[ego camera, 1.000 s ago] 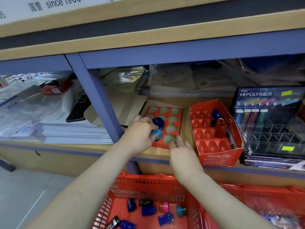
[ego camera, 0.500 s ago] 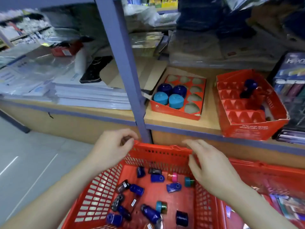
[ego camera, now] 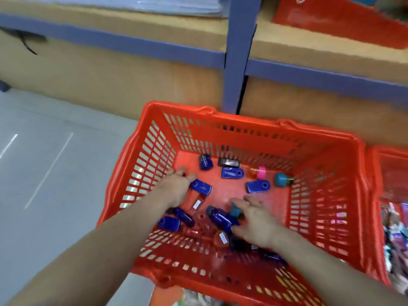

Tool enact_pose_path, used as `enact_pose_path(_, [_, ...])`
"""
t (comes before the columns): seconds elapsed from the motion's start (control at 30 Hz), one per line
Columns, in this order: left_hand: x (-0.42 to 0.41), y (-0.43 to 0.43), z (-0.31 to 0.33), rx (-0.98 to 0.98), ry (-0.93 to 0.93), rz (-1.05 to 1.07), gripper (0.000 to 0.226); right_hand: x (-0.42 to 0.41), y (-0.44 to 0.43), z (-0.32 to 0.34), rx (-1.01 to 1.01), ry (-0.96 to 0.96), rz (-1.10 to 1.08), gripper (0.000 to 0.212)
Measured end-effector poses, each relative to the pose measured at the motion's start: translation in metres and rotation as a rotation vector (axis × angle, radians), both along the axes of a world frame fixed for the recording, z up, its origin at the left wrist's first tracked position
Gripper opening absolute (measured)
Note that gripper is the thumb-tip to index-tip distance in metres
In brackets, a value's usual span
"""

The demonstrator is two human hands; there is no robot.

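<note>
Blue sharpener [ego camera: 200, 187], glossy and wedge-shaped, lies on the floor of the basket [ego camera: 242, 141], long axis running from left wall to right wall. The left hand [ego camera: 174, 188] is beside it, its grip unclear. The right hand [ego camera: 258, 219] is spread over the teal sharpener [ego camera: 235, 212].

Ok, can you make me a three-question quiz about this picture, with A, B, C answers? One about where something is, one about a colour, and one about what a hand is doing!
1. Where are the left hand and the right hand?
A. On the shelf
B. Inside the red basket
C. On the floor

2. What colour are most of the pencil sharpeners?
A. Blue
B. Yellow
C. White

3. How are the right hand's fingers?
A. Curled into a fist
B. Gripping the basket's rim
C. Spread out over the sharpeners

Answers:
1 B: both arms reach down past the rim.
2 A: blue ones outnumber the pink and teal ones.
3 C: the fingers fan out above the sharpeners.
</note>
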State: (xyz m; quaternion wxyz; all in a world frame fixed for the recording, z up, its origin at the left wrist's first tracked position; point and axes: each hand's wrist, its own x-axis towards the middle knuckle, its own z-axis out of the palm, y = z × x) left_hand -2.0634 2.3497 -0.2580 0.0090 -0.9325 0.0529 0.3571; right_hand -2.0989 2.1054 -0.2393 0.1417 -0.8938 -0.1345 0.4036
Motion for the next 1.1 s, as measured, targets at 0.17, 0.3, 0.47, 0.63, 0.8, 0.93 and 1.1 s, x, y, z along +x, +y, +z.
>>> enact_pose_path(0.17, [0.003,-0.002,-0.027,-0.063,0.019,-0.040,0.063,-0.009,0.042,-0.034,-0.096,0.001,0.007,0.067])
enact_pose_path(0.3, [0.001,-0.014,-0.036,-0.108,-0.071,-0.042,0.046,-0.006,0.047,-0.042,-0.152,-0.037,-0.016,0.056])
enact_pose_path(0.47, [-0.002,-0.020,-0.039,-0.228,-0.096,0.139,0.046,-0.005,0.026,-0.051,-0.233,0.054,-0.192,0.041])
enact_pose_path(0.63, [0.010,-0.023,0.005,-0.648,-0.012,0.668,0.025,0.004,0.016,-0.028,0.248,0.265,-0.919,0.011])
enact_pose_path(0.8, [0.005,-0.045,0.072,-1.011,0.035,0.673,0.033,0.024,0.005,0.050,0.922,0.706,-1.278,0.036])
enact_pose_path(0.93, [0.010,-0.065,0.135,-1.195,0.058,0.439,0.064,0.028,-0.005,0.110,1.108,0.693,-1.175,0.042])
enact_pose_path(1.1, [0.019,-0.086,0.217,-1.122,-0.197,0.223,0.041,0.022,-0.026,0.177,1.142,0.574,-1.097,0.037])
